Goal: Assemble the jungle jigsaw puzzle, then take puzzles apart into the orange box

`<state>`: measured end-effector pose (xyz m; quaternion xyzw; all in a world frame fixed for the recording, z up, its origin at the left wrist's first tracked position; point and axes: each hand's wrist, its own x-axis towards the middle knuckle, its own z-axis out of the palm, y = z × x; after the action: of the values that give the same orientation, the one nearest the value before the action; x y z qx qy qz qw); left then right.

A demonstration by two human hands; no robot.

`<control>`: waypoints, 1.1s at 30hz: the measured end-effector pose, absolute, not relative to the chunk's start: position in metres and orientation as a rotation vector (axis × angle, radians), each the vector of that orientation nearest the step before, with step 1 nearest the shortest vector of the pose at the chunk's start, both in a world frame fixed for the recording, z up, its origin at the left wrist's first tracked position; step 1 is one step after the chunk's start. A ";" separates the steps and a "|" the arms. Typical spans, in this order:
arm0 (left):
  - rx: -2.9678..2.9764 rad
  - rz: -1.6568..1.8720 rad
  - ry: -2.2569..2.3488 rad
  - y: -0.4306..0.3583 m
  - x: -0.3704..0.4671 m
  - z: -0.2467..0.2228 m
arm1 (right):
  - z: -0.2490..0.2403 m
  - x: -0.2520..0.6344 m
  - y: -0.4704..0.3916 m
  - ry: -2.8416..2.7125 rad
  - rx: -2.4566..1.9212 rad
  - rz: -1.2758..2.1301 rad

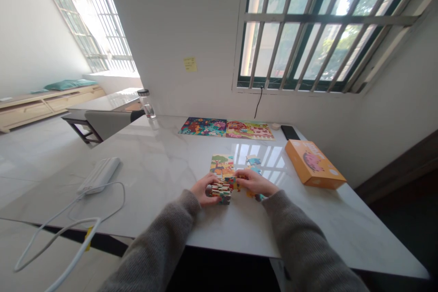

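Observation:
My left hand is closed around a stack of jigsaw puzzle pieces, held on edge just above the table or resting on it; I cannot tell which. Beside it, my right hand pinches a small colourful puzzle piece near the top of that stack. Just beyond both hands lies a joined section of jigsaw puzzle with a green tree on a pale yellow ground. Blue puzzle pieces lie to its right. Other pieces are partly hidden under my right hand and wrist.
Two finished puzzle pictures lie along the wall. At right are an orange box and a black phone. A glass bottle stands at the back left. A white power strip with looping cables occupies the left side.

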<state>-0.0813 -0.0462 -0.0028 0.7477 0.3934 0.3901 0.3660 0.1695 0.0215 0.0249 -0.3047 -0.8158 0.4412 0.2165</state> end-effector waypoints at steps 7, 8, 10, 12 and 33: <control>1.658 0.975 0.811 -0.049 -0.078 -0.004 | 0.034 0.179 0.018 -2.027 -0.794 1.651; 1.627 0.972 0.798 -0.049 -0.078 -0.004 | 0.034 0.179 0.018 -2.014 -0.791 1.670; 1.589 0.981 0.791 -0.049 -0.076 -0.006 | 0.032 0.178 0.019 -2.016 -0.814 1.648; 1.581 0.987 0.797 -0.049 -0.075 -0.007 | 0.030 0.177 0.021 -2.033 -0.864 1.598; 1.956 1.125 1.118 -0.040 -0.074 -0.013 | 0.011 0.142 0.012 -2.236 -0.938 0.581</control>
<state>-0.0736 -0.0403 -0.0128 0.7392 0.4228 0.4252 0.3066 0.1425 0.0121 0.0108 -0.3566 -0.8501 0.2208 0.3186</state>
